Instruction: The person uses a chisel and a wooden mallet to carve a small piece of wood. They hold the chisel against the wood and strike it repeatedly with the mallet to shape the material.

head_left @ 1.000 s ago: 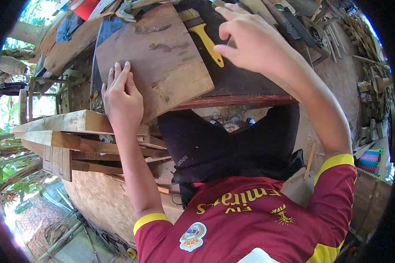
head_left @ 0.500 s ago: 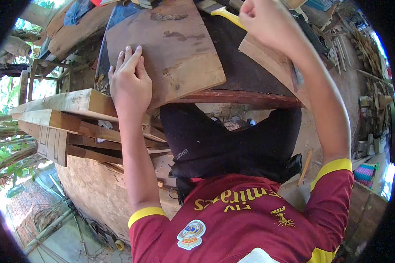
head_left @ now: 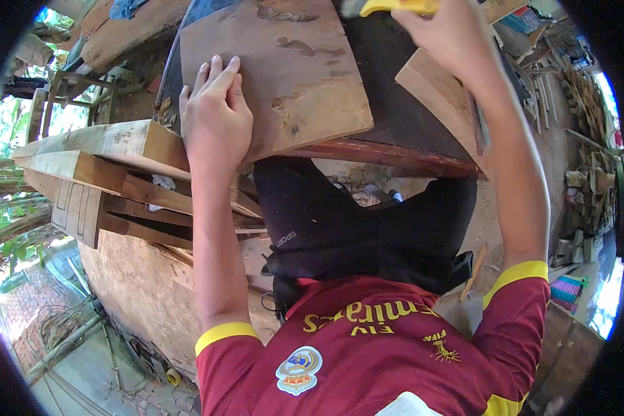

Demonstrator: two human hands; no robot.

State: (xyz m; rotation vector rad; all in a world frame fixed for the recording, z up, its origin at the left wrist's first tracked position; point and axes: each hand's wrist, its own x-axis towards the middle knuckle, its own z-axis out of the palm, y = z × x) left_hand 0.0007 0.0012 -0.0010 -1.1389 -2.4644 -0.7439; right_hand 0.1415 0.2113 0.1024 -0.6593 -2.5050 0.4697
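My left hand (head_left: 215, 125) lies open on a flat wooden board (head_left: 291, 83), fingers resting on its left part; the board is stained, with rough dark patches. Up at the top edge, my right hand (head_left: 451, 41) is closed on a brush with a yellow handle (head_left: 378, 8), partly hidden by the fingers and the frame's edge. Under the board is a dark table top (head_left: 378, 69) with a reddish front edge. A pale angled wooden piece (head_left: 430, 90) lies on it below my right hand.
Stacked timber beams (head_left: 90, 166) jut out at the left beside the table. A wooden frame (head_left: 69, 97) and long planks (head_left: 118, 35) stand behind them. Scrap wood piles (head_left: 582, 125) line the right side. My legs are under the table's front edge.
My right hand has taken hold of the yellow brush and moved it up toward the top edge, uncovering the angled wooden piece. The board and left hand sit slightly higher and farther right in view.
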